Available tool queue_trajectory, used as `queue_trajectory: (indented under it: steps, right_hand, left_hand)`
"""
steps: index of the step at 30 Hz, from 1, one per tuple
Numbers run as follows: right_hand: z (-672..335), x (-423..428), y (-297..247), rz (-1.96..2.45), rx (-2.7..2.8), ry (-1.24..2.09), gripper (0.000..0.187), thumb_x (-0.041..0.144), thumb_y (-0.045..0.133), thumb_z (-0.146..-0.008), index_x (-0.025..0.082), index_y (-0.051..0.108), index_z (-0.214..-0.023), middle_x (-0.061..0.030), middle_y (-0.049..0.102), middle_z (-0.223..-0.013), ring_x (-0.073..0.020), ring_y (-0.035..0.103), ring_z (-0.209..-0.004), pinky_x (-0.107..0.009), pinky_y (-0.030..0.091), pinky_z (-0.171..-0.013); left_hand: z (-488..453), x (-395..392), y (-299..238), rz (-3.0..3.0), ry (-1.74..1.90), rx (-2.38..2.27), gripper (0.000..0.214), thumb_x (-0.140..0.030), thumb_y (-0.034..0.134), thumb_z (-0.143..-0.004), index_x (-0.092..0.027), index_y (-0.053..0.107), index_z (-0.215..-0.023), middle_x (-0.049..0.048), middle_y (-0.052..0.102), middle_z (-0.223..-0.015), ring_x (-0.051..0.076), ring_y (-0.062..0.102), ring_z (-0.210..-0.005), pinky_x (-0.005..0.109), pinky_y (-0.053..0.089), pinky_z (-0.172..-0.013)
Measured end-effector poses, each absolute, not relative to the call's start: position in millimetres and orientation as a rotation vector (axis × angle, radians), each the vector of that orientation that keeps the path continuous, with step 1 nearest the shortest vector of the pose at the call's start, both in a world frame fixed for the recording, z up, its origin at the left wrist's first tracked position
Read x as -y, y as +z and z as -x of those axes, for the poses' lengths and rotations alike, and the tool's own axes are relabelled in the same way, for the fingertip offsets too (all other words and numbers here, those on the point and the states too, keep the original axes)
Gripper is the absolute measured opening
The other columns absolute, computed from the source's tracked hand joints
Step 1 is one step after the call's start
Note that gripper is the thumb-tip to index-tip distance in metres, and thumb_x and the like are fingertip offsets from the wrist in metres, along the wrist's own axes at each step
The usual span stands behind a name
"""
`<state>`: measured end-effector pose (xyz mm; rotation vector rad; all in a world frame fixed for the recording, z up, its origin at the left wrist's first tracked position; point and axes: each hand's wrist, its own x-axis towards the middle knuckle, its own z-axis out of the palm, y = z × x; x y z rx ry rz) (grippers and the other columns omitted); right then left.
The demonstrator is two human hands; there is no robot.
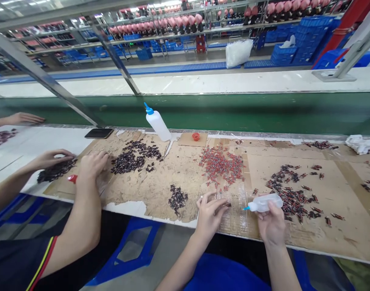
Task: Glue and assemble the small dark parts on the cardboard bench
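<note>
My left hand [209, 212] is closed in a pinch on a small dark part [228, 205], low over the cardboard near the front edge. A small clear squeeze bottle [265, 203] with a blue nozzle lies sideways in my right hand [272, 226], which is closed around it. Its nozzle points left, toward the pinched part, with a gap between them. Beyond my hands lies a pile of small red parts [221, 165]. To the right spreads a heap of red-and-black pieces [289, 196]. Left of my left hand is a small pile of dark parts [177, 199].
A co-worker's arm [89, 194] reaches over the cardboard at left, near a larger dark pile [132, 157]; other people's hands are beyond it. A large white bottle [159, 125], a red cap [196, 136] and a phone [99, 133] stand along the back, before a green conveyor belt [233, 113].
</note>
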<state>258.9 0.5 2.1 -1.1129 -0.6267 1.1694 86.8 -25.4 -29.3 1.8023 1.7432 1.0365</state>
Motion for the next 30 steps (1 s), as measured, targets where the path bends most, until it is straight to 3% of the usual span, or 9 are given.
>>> queue_trajectory:
  steps: [9, 30]
  right_hand:
    - [-253.1, 4.1, -5.3, 1.416, 0.968, 0.813, 0.027, 0.042, 0.076, -0.061, 0.016, 0.069, -0.06, -0.0059, 0.069, -0.058, -0.0211, 0.064, -0.053, -0.031, 0.051, -0.052]
    - [-249.5, 2.5, -5.0, 1.521, 1.13, 0.746, 0.028, 0.044, 0.071, -0.065, 0.016, 0.072, -0.062, -0.0061, 0.072, -0.059, -0.0217, 0.065, -0.052, -0.03, 0.053, -0.049]
  left_hand:
    - [-84.8, 24.2, -24.3, -1.692, 1.035, -1.705, 0.015, -0.018, 0.07, -0.078, -0.027, 0.075, -0.089, 0.0029, 0.077, -0.086, 0.024, 0.067, -0.099, 0.044, 0.039, -0.092]
    - [-85.8, 24.4, -23.4, -1.681, 1.022, -1.727, 0.011, -0.02, 0.069, -0.078, -0.027, 0.075, -0.083, 0.0022, 0.078, -0.084, 0.022, 0.069, -0.093, 0.041, 0.037, -0.089]
